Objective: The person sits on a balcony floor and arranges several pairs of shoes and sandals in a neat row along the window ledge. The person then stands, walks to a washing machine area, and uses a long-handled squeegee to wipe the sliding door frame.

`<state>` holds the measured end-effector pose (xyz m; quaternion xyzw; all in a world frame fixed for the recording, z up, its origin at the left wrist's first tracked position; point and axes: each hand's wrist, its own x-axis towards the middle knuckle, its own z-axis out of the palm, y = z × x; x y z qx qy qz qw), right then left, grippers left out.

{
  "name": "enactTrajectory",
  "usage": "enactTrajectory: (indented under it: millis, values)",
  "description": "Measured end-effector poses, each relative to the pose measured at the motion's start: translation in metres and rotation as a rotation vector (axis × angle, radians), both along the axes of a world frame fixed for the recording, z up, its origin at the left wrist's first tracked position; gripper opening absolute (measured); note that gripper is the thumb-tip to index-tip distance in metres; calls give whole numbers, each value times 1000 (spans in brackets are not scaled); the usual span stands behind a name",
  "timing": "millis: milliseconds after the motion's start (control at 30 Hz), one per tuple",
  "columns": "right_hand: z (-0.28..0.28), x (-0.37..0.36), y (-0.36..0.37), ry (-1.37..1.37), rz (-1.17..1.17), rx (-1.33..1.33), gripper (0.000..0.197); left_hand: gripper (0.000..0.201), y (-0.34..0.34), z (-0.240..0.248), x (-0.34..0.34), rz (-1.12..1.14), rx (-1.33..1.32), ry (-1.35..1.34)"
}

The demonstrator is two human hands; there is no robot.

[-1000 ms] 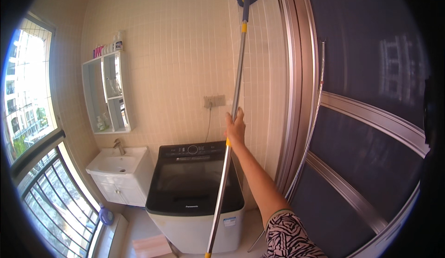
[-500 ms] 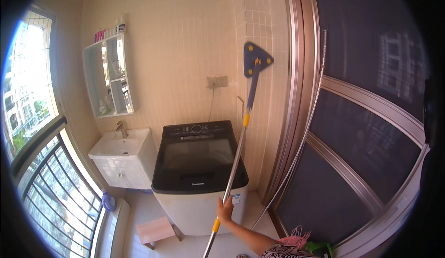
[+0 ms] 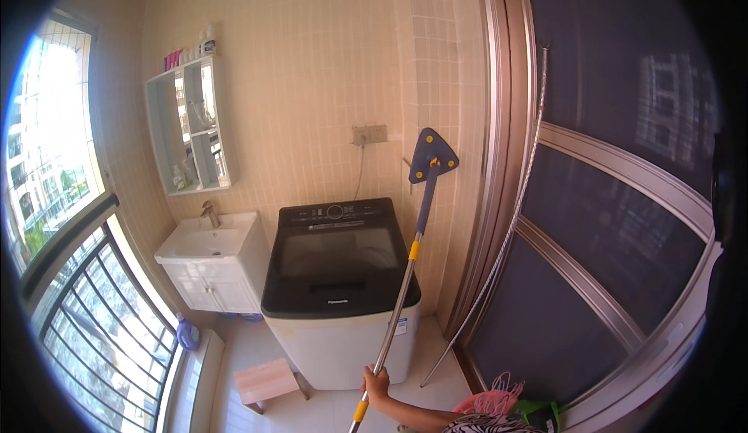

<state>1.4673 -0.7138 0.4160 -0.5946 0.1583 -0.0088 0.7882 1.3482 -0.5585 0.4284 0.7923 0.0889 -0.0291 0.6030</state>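
Observation:
My right hand [image 3: 376, 382] is closed round the silver pole [image 3: 395, 315] of a flat mop, just above a yellow collar near the frame's lower edge. The pole slants up past the front right of the washing machine [image 3: 347, 347]. At its top, the blue-grey triangular mop head [image 3: 433, 155] with yellow discs lies against the tiled wall, right of the socket. My left hand is out of view.
A white washbasin cabinet [image 3: 214, 277] stands left of the washer, below a mirror cabinet [image 3: 189, 125]. On the floor is a wooden stool [image 3: 265, 381]. A thin pole [image 3: 514, 223] leans by the dark sliding door [image 3: 608, 223]. A pink basin [image 3: 479, 402] sits low right.
The mop head has slid down the wall, from above the socket's height to just below it. My right hand has dropped lower with the pole.

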Motion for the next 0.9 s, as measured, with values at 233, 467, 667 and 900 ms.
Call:
enactTrajectory:
  millis: [233,467,667,900]
  values:
    - [73,41,-9,-191,87,103,21,19,-6,10,16,44,82,-1]
    - [194,138,-22,-484,112,131,29,18,-12,19,28,83,163,-11]
    - [300,232,-54,-613,-12,6,31,18,-7,24,23,105,244,-13]
    - [233,221,-33,-745,-348,-521,38,17,36,25,-18,178,453,14]
